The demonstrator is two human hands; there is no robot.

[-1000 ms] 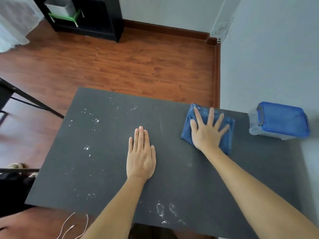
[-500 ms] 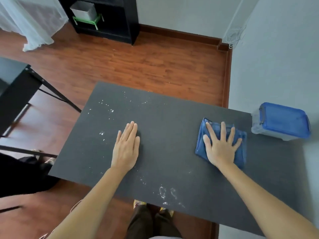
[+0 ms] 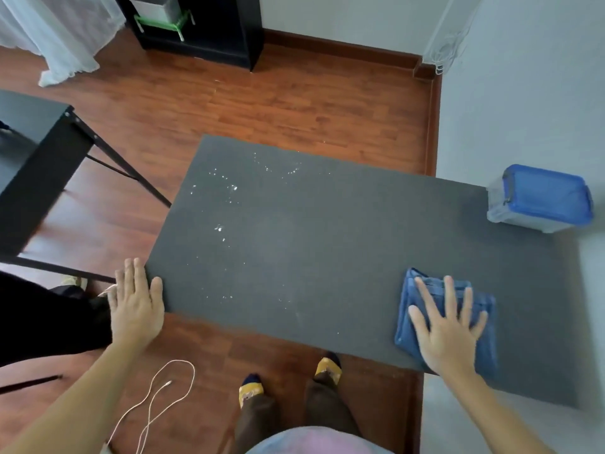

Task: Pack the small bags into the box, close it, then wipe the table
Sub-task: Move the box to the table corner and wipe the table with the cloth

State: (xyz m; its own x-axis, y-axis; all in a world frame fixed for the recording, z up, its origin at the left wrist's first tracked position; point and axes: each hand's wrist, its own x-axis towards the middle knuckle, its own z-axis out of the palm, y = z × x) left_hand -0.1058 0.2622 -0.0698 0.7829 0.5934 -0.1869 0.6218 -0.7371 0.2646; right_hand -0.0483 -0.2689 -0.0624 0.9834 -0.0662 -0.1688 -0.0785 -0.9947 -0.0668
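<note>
My left hand (image 3: 136, 303) lies flat with fingers straight at the tabletop's (image 3: 327, 257) near-left corner. White specks (image 3: 226, 204) dot the far-left part, well apart and leftward from the folded blue cloth (image 3: 458, 319), which my right hand (image 3: 448, 329) presses flat with fingers spread near the near-right edge. The closed blue-lidded box (image 3: 541, 198) sits at the far-right corner.

The middle of the table (image 3: 327, 244) lies open, with only white specks (image 3: 226, 191) scattered over its far left part. The box (image 3: 540, 198) with the blue lid stands at the far right corner against the wall (image 3: 523, 93), which shuts off that whole side. A folded blue cloth (image 3: 484, 309) under the right hand (image 3: 448, 329) fills the near right edge. The left hand (image 3: 136, 303) sits at the near left corner, beside a black desk (image 3: 36, 165).
</note>
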